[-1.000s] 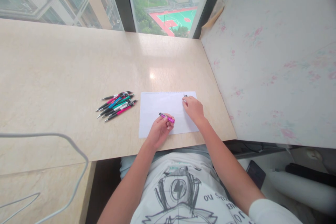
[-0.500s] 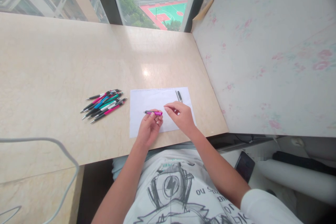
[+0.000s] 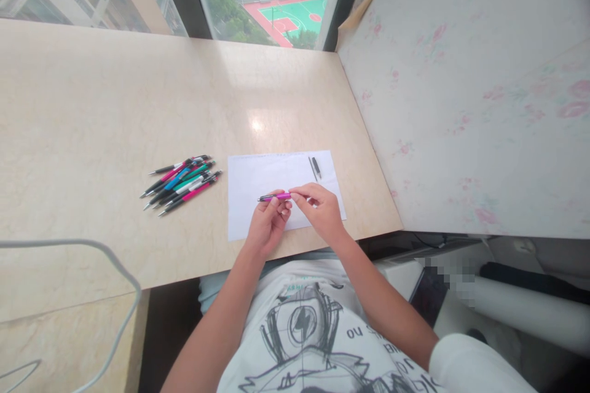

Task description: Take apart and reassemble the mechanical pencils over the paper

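Here, hands (image 3: 270, 224) (image 3: 323, 209) hold a magenta pen (image 3: 282, 196); shirt lettering (image 3: 353, 333) is partly unreadable.

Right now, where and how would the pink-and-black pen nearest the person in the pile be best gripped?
Likely pinched by its pink barrel, coming from the near side: that slim stretch lies exposed, while other pens crowd the far side.

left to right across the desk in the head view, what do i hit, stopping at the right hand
Cable → pen pile → left hand → right hand.
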Action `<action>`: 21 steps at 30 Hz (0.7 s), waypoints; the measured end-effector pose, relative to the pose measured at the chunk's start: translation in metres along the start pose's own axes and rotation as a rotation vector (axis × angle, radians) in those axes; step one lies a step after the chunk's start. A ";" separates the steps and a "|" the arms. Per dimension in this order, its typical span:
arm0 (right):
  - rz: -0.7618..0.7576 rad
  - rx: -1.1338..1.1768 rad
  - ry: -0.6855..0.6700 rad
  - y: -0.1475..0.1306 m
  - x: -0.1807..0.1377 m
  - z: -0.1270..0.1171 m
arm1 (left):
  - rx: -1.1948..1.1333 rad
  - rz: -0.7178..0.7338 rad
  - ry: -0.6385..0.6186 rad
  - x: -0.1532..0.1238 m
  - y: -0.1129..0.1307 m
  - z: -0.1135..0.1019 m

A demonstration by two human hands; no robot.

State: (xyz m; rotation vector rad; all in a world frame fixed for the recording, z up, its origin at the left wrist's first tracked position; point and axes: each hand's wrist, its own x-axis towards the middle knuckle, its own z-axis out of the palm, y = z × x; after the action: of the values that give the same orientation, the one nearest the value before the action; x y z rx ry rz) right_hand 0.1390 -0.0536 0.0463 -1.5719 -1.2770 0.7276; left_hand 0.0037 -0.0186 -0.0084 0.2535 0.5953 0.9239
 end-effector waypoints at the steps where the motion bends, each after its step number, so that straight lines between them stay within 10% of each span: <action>1: 0.006 0.003 0.000 -0.001 -0.001 0.000 | 0.003 -0.001 -0.003 -0.001 0.000 0.000; 21: -0.148 -0.106 0.047 -0.019 -0.010 -0.003 | 0.000 -0.042 -0.071 -0.006 0.004 0.001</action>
State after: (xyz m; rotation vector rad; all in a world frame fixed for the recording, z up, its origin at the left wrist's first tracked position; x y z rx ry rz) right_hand 0.1320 -0.0639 0.0638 -1.5509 -1.3999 0.5346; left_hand -0.0012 -0.0214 -0.0035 0.2718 0.5329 0.8708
